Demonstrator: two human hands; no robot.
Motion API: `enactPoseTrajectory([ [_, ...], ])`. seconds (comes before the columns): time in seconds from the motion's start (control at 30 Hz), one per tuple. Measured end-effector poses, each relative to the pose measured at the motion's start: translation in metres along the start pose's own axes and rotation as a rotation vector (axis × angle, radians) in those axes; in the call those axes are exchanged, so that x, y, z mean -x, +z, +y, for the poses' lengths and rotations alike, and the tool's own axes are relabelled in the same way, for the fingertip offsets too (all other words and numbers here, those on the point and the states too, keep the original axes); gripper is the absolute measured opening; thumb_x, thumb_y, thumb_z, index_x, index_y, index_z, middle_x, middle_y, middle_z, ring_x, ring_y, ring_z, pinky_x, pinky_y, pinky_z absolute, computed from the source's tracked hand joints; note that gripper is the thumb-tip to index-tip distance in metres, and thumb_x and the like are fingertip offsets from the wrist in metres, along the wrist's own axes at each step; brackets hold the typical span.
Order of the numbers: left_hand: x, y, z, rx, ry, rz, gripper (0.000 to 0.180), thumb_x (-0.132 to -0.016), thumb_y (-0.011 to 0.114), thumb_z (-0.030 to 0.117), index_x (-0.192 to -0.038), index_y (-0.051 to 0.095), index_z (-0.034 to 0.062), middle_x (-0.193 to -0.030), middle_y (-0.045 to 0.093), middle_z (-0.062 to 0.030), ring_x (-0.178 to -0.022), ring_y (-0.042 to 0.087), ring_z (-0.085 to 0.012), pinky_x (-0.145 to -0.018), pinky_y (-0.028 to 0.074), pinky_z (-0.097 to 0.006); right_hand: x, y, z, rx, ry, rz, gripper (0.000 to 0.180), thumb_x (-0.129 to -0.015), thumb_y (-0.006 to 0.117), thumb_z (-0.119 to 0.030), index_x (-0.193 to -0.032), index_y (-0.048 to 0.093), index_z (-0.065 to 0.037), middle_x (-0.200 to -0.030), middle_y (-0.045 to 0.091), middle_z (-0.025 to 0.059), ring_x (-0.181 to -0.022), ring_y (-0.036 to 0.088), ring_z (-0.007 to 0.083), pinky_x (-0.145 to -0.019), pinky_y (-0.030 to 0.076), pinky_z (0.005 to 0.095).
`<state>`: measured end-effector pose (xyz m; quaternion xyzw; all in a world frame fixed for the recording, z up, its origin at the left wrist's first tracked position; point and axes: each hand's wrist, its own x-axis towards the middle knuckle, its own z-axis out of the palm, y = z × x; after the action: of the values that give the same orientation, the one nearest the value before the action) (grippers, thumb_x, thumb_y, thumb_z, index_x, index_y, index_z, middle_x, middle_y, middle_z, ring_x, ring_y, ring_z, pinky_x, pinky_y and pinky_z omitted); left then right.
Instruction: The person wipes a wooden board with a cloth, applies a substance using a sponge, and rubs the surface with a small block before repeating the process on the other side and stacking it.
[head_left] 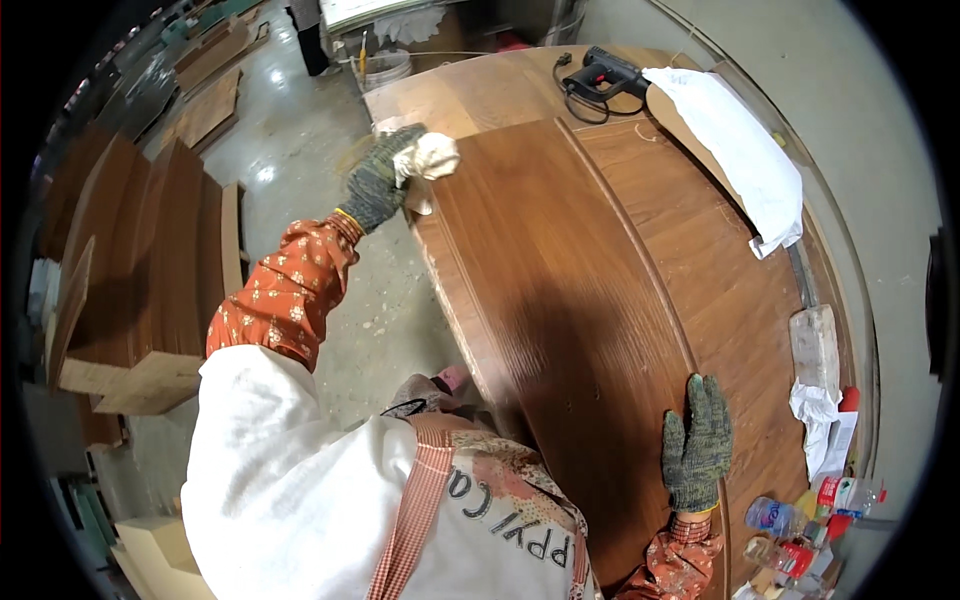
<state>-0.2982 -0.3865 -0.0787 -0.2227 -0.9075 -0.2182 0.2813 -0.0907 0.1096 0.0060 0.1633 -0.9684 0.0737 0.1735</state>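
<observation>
A long brown wood-grain panel (540,230) lies on the workbench in front of me, with a raised moulding along its right edge. At its far left corner, my left hand (378,180), in a dark green knitted glove, grips a crumpled white cloth (432,157). The cloth touches the panel's end. My right hand (697,445), gloved alike, lies flat near the panel's right edge, its fingers stretched out and holding nothing. Orange flowered sleeves cover both forearms.
A black heat gun (605,78) with a cord lies at the bench's far end. White paper (745,150) and plastic bottles (775,517) line the right side. Stacked brown panels (150,250) stand on the floor at left, and a bucket (386,68) is beyond the bench. Another person stands far off.
</observation>
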Motion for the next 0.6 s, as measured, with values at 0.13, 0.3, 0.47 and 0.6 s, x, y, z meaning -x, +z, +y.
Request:
enactPoseTrajectory([
  [0.13,0.005,0.001,-0.07,-0.104,-0.435,-0.088,0.045,-0.072,0.063,0.017,-0.116,0.055,0.0078,-0.11,0.058,-0.0195,-0.104,0.054,-0.0354,-0.089,0.043,-0.041,-0.003,0.004,0.0,0.043,0.101,-0.036,0.047,-0.083,0.062,-0.021,-0.127,0.05,-0.008,-0.125,0.052,0.0158,-0.111,0.052,0.0318,-0.094,0.04,0.0408],
  [0.3,-0.062,-0.029,-0.147,-0.24,-0.425,0.109,0.049,-0.083,0.053,0.041,-0.116,0.054,0.0049,-0.108,0.06,-0.0181,-0.084,0.062,-0.0336,-0.071,0.05,-0.04,-0.006,0.014,-0.005,0.025,0.242,0.019,0.054,-0.081,0.067,-0.02,-0.128,0.047,-0.003,-0.124,0.053,0.0161,-0.109,0.054,0.0317,-0.094,0.041,0.0388],
  [0.47,-0.144,0.014,0.072,0.441,0.337,-0.242,0.038,-0.088,0.05,0.012,-0.126,0.048,0.0064,-0.111,0.06,-0.0119,-0.099,0.058,-0.0238,-0.076,0.05,-0.033,-0.062,0.028,-0.055,-0.806,0.469,0.39,0.081,-0.074,0.076,-0.024,-0.137,0.031,0.0,-0.134,0.041,0.0199,-0.119,0.045,0.0317,-0.1,0.037,0.0377],
  [0.6,-0.102,0.03,0.238,1.152,0.147,-0.945,0.033,-0.087,0.058,0.005,-0.12,0.053,0.0052,-0.107,0.06,-0.0103,-0.096,0.058,-0.0197,-0.085,0.046,-0.029,-0.097,0.043,-0.079,-0.706,0.262,0.51,0.072,-0.074,0.074,-0.017,-0.133,0.036,0.0,-0.131,0.044,0.0189,-0.121,0.044,0.0314,-0.1,0.036,0.0377],
])
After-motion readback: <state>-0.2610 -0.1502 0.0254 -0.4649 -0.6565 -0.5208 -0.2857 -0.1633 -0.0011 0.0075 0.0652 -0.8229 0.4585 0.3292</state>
